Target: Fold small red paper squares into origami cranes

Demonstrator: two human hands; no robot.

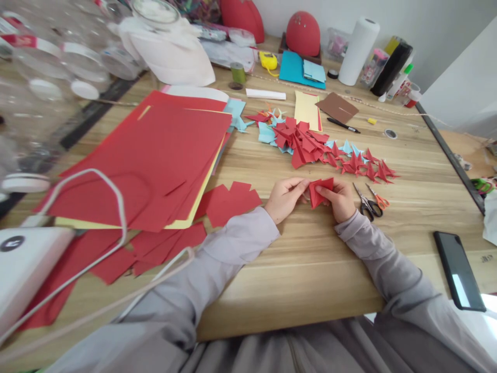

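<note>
A small piece of folded red paper [320, 192] is held up between my two hands, just above the wooden table. My left hand [285, 197] pinches its left edge between thumb and fingers. On the other side, my right hand [340, 199] grips it, the thumb pressed flat across the front. Fingers behind the paper are hidden. Just beyond my hands lies a pile of red and light-blue folded paper cranes [305, 140]. Beside my right hand rest black-handled scissors [368, 203] and smaller orange-handled scissors [378, 197].
A stack of large red sheets [155, 160] lies at left, with cut red pieces [233, 203] beside it. A white cable [120, 207] runs from a white box [31, 264]. Plastic bottles [85, 62] crowd the far left. A phone [458, 269] lies at right.
</note>
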